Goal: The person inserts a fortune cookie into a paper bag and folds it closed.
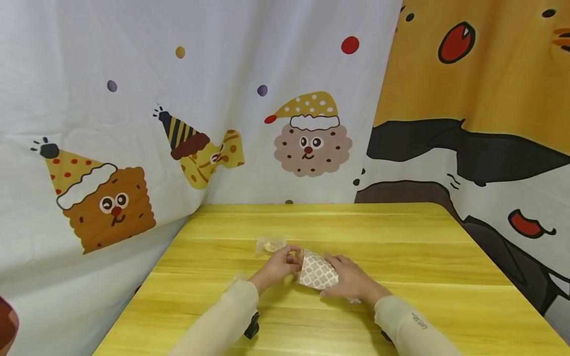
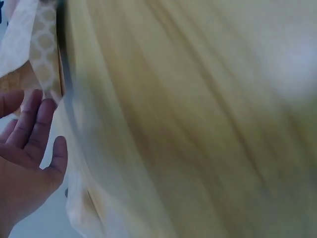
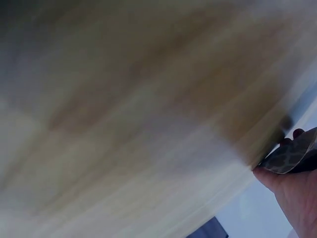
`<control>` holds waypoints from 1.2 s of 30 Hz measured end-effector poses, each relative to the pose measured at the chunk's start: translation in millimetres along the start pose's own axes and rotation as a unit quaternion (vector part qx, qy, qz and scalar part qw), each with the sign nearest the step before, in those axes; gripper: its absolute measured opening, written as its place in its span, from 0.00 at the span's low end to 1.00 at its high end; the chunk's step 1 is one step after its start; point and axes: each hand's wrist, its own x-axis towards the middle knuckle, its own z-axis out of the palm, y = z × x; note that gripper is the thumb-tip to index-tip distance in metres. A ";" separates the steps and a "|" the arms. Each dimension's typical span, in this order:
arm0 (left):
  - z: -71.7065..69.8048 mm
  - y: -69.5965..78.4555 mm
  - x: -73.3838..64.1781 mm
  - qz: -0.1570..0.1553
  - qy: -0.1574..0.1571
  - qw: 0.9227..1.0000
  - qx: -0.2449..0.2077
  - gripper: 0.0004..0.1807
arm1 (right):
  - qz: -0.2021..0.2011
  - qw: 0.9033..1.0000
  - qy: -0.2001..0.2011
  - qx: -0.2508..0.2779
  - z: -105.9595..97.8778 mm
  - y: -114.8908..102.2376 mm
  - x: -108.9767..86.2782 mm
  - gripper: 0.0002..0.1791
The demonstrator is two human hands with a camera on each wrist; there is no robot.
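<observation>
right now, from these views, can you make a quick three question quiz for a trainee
1. Which hand has its grip around the patterned pouch? A) left B) right C) neither
2. True or false: the right sleeve carries dark lettering.
3. In the head view, what lies on the table just beyond the left hand?

Key: 1. B, the right hand; 2. true; 3. a clear packet.

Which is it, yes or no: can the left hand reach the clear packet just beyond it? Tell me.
Probably yes: nothing visible separates the clear packet from the left hand, though that hand is at the patterned pouch.
</observation>
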 end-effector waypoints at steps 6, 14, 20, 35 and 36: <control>-22.2 -5.9 -3.0 0.021 -0.008 0.999 0.030 0.20 | -0.002 1.000 -0.004 -0.027 0.0 0.4 1.4 0.63; -68.0 -5.0 2.5 0.021 0.118 0.988 0.100 0.11 | -0.004 0.999 -0.010 -0.049 2.0 -0.6 0.4 0.62; -61.5 -1.1 4.4 -0.011 0.062 0.993 0.100 0.17 | 0.001 0.999 -0.011 -0.049 0.7 0.6 0.3 0.62; -8.5 -0.4 12.9 -0.034 0.057 0.990 0.127 0.24 | -0.005 1.000 -0.007 -0.017 0.6 -0.4 0.4 0.61; -14.5 -0.4 13.4 -0.027 0.060 0.988 0.138 0.24 | -0.005 1.000 -0.008 -0.019 0.4 -0.4 0.6 0.61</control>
